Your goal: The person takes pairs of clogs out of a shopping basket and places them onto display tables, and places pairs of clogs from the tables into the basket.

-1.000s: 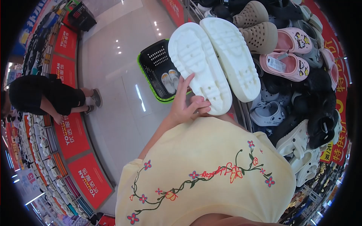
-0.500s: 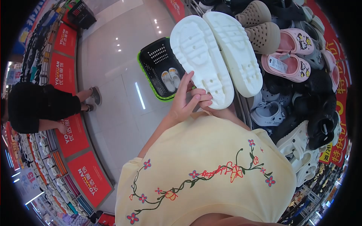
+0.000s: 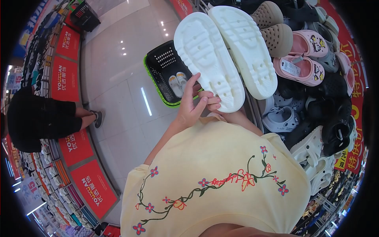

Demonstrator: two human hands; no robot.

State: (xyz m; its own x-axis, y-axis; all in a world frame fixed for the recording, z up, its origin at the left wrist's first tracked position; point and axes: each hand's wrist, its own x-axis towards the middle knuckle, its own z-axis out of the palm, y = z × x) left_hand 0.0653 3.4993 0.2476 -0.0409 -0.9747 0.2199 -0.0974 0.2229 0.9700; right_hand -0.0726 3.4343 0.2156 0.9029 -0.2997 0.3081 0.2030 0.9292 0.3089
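Note:
A pair of thick white foam shoes [image 3: 211, 59] is held up in front of me, ridged soles facing me and their uppers hidden. My left hand [image 3: 189, 103] grips the left shoe's lower edge, one finger reaching up along the side of the sole. Around that shoe's heel end curl the fingers of my right hand [image 3: 211, 99], most of which is behind the shoe. My two hands touch there. The second white shoe [image 3: 246, 51] lies alongside, to the right; what supports it is hidden.
A black, green-rimmed basket [image 3: 152, 77] with light shoes inside stands on the floor [image 3: 114, 75]. Pink clogs [image 3: 300, 69], taupe clogs [image 3: 276, 39] and other footwear fill the rack at right. Someone in black [image 3: 43, 118] is at the left shelves, beside red panels [image 3: 94, 185].
The white shoes have shifted slightly up and left, turning a little. My hands keep their hold. The person at left has shifted, legs now closer together.

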